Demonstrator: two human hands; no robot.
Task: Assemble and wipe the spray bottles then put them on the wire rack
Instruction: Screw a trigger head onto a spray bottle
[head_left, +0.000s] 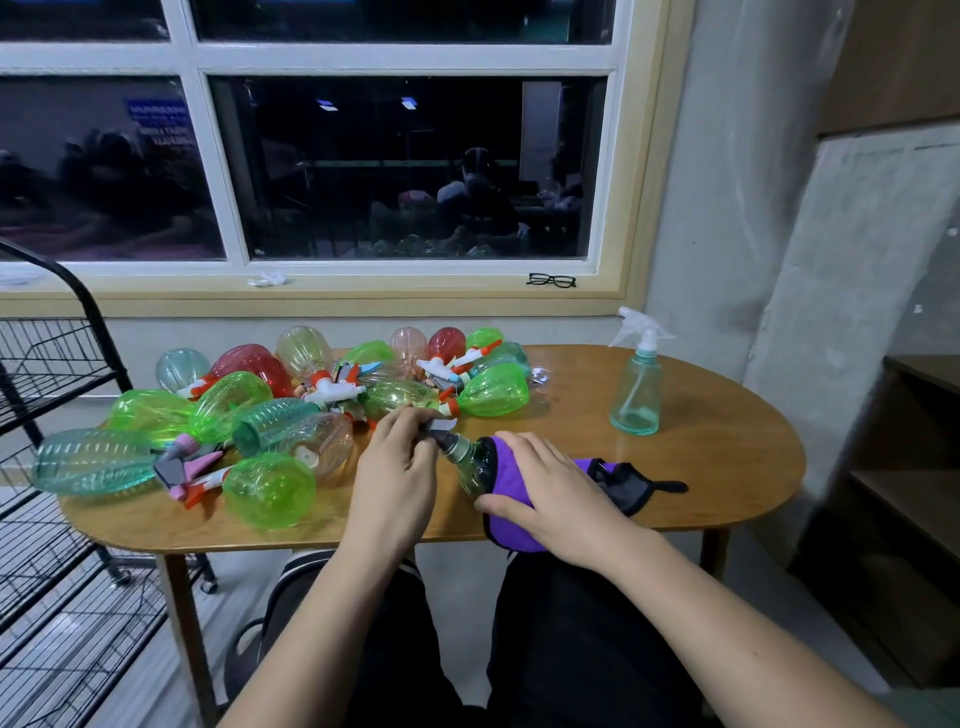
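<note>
Head view: the dark bottle (475, 465) lies on its side on the worktop (701, 441), long axis running left to right, neck toward the left hand (397, 467). That hand is curled tight round the spray head (441, 431) at the neck. The right hand (550, 493) presses the purple cloth (506, 478) flat over the body. The wire rack (57, 395) stands well off left, nearer the left hand.

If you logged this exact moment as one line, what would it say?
left hand: holds sprayer head | right hand: presses purple cloth around dark bottle | wire rack: no bottles seen
</note>
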